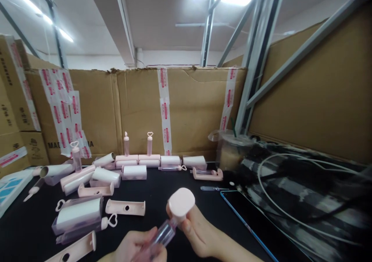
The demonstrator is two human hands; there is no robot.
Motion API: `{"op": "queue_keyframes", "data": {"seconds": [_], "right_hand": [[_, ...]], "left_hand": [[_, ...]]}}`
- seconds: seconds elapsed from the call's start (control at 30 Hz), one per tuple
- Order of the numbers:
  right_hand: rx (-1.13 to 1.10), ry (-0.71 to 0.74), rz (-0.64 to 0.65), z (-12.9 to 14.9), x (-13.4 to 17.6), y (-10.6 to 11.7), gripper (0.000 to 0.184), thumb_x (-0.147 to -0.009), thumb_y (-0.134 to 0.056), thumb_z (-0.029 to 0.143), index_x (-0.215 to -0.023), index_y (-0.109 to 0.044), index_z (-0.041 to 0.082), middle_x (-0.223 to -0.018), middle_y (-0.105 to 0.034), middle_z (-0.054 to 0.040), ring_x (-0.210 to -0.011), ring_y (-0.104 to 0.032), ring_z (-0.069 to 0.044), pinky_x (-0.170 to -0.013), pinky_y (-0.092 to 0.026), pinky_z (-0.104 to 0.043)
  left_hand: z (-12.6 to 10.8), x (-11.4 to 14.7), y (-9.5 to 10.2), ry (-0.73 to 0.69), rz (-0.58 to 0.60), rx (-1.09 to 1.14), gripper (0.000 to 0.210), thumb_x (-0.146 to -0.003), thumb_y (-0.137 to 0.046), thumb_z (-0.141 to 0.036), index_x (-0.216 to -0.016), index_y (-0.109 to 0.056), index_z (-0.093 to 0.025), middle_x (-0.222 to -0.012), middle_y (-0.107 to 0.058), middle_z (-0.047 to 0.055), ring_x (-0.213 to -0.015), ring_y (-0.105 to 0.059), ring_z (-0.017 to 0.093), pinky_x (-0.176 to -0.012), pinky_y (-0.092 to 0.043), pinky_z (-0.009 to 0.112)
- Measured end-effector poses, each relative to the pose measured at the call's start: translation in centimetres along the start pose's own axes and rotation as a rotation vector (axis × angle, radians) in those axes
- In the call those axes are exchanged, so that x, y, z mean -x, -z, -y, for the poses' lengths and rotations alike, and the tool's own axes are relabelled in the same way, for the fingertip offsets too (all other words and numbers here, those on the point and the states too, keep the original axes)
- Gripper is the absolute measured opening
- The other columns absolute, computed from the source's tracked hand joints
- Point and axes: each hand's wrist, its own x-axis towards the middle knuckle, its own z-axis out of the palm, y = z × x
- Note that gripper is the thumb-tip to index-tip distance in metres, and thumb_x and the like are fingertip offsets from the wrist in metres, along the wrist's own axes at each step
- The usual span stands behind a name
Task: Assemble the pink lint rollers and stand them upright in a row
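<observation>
Low in the middle of the view, my left hand [135, 243] is closed around a clear pinkish tube handle [165, 233]. The handle slants up to the right and meets a pale pink lint roller head [181, 203], whose flat rounded end faces me. My right hand [199, 231] grips that head from behind and the right, with the thumb below it. Whether handle and head are locked together I cannot tell. To the left lie a white sticky roll with clear housing [80, 213] and a pink cover shell with a hole [125, 207].
Several lint rollers and parts [134, 172] line the back of the black table, two with upright handles [149, 143]. A phone or tablet with a blue edge [250, 223] lies at right, near a plastic drink cup [232, 153] and cables [279, 157]. Cardboard walls [139, 111] stand behind.
</observation>
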Motion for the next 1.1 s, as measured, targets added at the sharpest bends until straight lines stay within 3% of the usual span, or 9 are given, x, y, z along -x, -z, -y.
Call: {"op": "queue_keyframes", "data": {"seconds": [0.17,0.37,0.43,0.57,0.7,0.83,0.97,1.1], "right_hand": [[-0.006,-0.098,0.093,0.1,-0.7,0.5,0.038,-0.095,-0.008,0.041,-0.097,-0.04,0.019,-0.075,-0.057,-0.0032,-0.058,-0.052,-0.016,-0.057,-0.038,-0.027],[-0.018,-0.256,0.149,0.5,-1.4,-0.1,0.032,-0.096,-0.014,0.034,-0.118,-0.03,0.018,-0.091,-0.061,-0.0062,-0.068,-0.059,-0.018,-0.059,-0.038,-0.026],[-0.044,-0.31,0.154,0.6,-1.4,-0.4,0.032,-0.096,-0.014,0.034,-0.12,-0.028,0.018,-0.097,-0.06,-0.0077,-0.071,-0.061,-0.017,-0.059,-0.038,-0.025],[-0.014,-0.377,0.156,1.0,-1.5,-0.8,0.032,-0.095,-0.019,0.037,-0.119,-0.031,0.02,-0.092,-0.062,-0.0063,-0.067,-0.061,-0.018,-0.057,-0.036,-0.025],[-0.187,-0.44,0.13,1.3,-1.5,-0.9,0.033,-0.096,-0.012,0.038,-0.118,-0.029,0.021,-0.073,-0.058,-0.0008,-0.06,-0.057,-0.016,-0.055,-0.036,-0.025],[-0.292,-0.51,0.096,1.7,-1.6,-1.1,0.036,-0.095,-0.013,0.044,-0.114,-0.032,0.021,-0.066,-0.053,0.0016,-0.056,-0.054,-0.015,-0.054,-0.037,-0.024],[-0.316,-0.592,0.051,2.1,-1.4,-1.8,0.042,-0.093,-0.01,0.048,-0.117,-0.028,0.02,-0.063,-0.052,0.0018,-0.052,-0.053,-0.016,-0.051,-0.037,-0.025],[-0.297,-0.635,0.071,2.0,-1.1,-2.7,0.043,-0.093,-0.009,0.049,-0.118,-0.029,0.019,-0.059,-0.051,0.0025,-0.05,-0.052,-0.016,-0.049,-0.036,-0.025]], "left_hand": [[-1.0,0.7,-0.9,0.066,-0.098,-0.15,0.052,-0.076,-0.038,-0.068,-0.063,-0.043,-0.018,-0.025,-0.031,-0.01,-0.017,-0.015,0.003,-0.024,-0.003,0.018],[1.1,0.2,-0.5,-0.118,-0.62,-0.531,0.054,-0.071,-0.035,-0.074,-0.079,-0.04,-0.021,-0.026,-0.025,-0.015,-0.022,-0.016,0.006,-0.027,-0.012,0.016],[1.4,0.3,-0.4,-0.134,-0.725,-0.725,0.05,-0.076,-0.032,-0.07,-0.085,-0.04,-0.022,-0.03,-0.026,-0.014,-0.025,-0.021,0.007,-0.03,-0.015,0.016],[0.6,1.2,-0.8,-0.168,-0.916,-1.288,0.034,-0.085,-0.035,-0.053,-0.082,-0.046,-0.021,-0.05,-0.045,-0.006,-0.044,-0.045,0.01,-0.044,-0.025,0.02],[-0.1,2.0,-1.3,-0.171,-0.937,-1.618,0.025,-0.088,-0.034,-0.041,-0.093,-0.05,-0.023,-0.068,-0.059,0.0,-0.061,-0.058,0.017,-0.054,-0.033,0.024],[0.2,2.1,-0.7,-0.234,-0.99,-1.815,0.032,-0.089,-0.034,-0.04,-0.109,-0.051,-0.023,-0.075,-0.062,0.007,-0.071,-0.062,0.025,-0.06,-0.04,0.028],[0.7,1.9,0.0,-0.324,-1.08,-1.866,0.04,-0.087,-0.036,-0.046,-0.114,-0.055,-0.022,-0.069,-0.061,0.01,-0.061,-0.062,0.026,-0.056,-0.042,0.03],[0.6,1.8,-0.3,-0.211,-1.06,-1.757,0.039,-0.086,-0.037,-0.047,-0.108,-0.057,-0.023,-0.062,-0.06,0.006,-0.051,-0.058,0.022,-0.049,-0.035,0.025]]}}
